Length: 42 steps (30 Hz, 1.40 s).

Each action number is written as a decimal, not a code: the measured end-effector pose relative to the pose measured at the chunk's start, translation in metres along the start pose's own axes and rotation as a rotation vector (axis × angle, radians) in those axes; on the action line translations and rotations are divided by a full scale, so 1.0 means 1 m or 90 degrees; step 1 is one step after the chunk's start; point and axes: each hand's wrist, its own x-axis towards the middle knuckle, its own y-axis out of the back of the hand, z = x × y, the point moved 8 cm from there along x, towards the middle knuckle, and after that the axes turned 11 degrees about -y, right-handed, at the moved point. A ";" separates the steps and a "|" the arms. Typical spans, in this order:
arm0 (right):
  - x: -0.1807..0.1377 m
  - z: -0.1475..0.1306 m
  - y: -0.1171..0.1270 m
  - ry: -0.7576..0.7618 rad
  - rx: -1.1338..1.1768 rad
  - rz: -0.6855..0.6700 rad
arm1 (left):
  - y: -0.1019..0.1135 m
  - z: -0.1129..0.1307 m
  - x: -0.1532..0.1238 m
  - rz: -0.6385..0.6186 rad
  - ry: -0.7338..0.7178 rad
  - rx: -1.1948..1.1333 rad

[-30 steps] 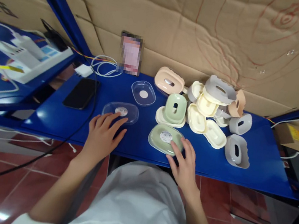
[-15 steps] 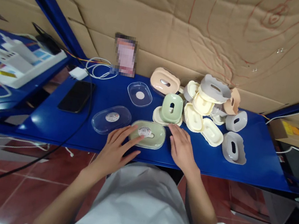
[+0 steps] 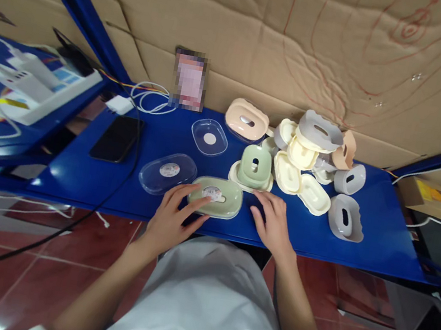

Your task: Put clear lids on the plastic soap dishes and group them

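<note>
Blue surface (image 3: 84, 186) carries a heap of case parts (image 3: 315, 159) at 2 o'clock. Green lidded case (image 3: 220, 203) lies at front edge, steadied flat: left hand (image 3: 170, 219) fingers spread on it, gripping nothing; right hand (image 3: 272, 225) open beside it.

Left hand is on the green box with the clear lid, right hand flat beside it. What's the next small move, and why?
Probably bring the right hand onto the green box to steady its right end. The left hand alone rests its fingertips on the lid near the front edge of the blue shelf, while the right lies open on the shelf beside it.
</note>
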 end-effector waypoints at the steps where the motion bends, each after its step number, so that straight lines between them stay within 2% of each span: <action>1: -0.004 -0.006 0.001 0.022 0.014 -0.006 | -0.001 0.001 0.000 -0.006 -0.009 -0.010; 4: -0.015 -0.027 -0.006 0.104 -0.001 -0.060 | -0.002 0.006 -0.001 -0.031 -0.037 -0.023; 6: -0.020 -0.035 -0.013 0.115 -0.026 -0.081 | 0.000 0.006 0.000 -0.036 -0.041 -0.018; 8: -0.023 -0.036 -0.017 0.073 -0.030 -0.067 | 0.006 -0.001 0.001 -0.029 -0.011 0.014; 12: -0.029 -0.038 -0.021 -0.029 -0.004 0.002 | 0.028 -0.031 -0.006 -0.016 0.145 0.136; 14: -0.029 -0.044 -0.024 -0.056 0.013 0.016 | 0.037 -0.039 -0.015 -0.027 0.185 0.154; 18: -0.014 -0.061 -0.030 -0.048 0.027 -0.018 | 0.050 -0.031 -0.039 -0.042 0.192 0.148; 21: 0.003 -0.068 -0.032 -0.005 0.053 -0.066 | 0.051 -0.012 -0.050 -0.058 0.129 0.106; 24: 0.016 -0.057 -0.025 0.002 0.042 -0.040 | 0.039 0.008 -0.050 -0.095 0.054 0.050; 27: 0.017 -0.032 -0.015 -0.044 -0.039 0.020 | 0.018 0.027 -0.040 -0.132 -0.020 0.009; 32: 0.006 0.004 -0.007 -0.079 -0.117 0.020 | -0.010 0.042 -0.014 -0.155 -0.090 -0.035; 37: -0.004 0.020 0.001 -0.076 -0.070 -0.001 | -0.008 0.037 -0.001 -0.091 -0.081 -0.045; 42: -0.020 0.011 0.006 -0.030 0.013 -0.051 | 0.004 0.028 -0.001 0.017 0.004 -0.066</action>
